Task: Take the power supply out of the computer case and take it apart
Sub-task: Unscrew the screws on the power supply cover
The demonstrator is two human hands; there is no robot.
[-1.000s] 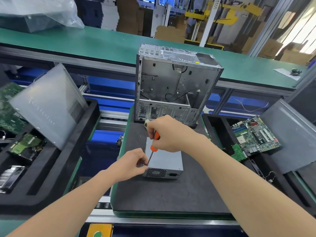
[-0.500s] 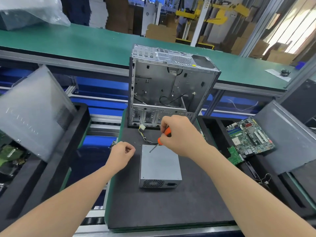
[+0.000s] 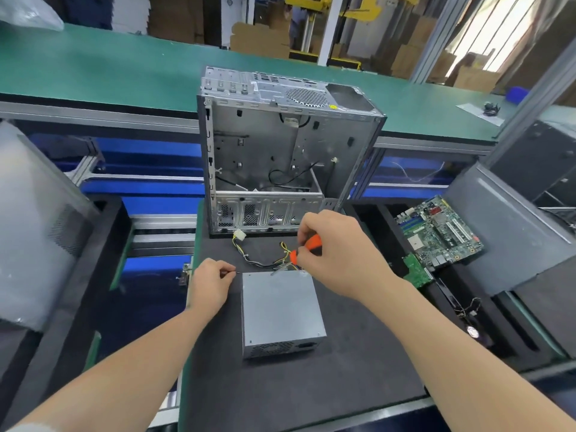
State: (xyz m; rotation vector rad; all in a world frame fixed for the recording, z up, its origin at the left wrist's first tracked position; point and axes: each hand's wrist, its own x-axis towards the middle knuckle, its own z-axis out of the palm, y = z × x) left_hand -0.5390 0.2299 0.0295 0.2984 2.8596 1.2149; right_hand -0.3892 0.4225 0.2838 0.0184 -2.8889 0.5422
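The grey metal box of the power supply (image 3: 282, 310) is laid flat on the black mat of the tabletop (image 3: 280, 397). It is out of the open silver computer case (image 3: 280, 145) behind it, so its lid can be reached. An orange-handled screwdriver (image 3: 307, 246) is gripped in the right hand (image 3: 343, 257), with its tip put at the box's far edge, likely for a screw. A tiny thing (image 3: 235, 271) is pinched in the left hand (image 3: 212, 283), just beside the box. It is too small to tell what it is.

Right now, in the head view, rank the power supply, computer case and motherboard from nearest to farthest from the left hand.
1. Power supply, just right of the left hand.
2. Computer case, standing behind, farther back.
3. Motherboard, far off to the right.
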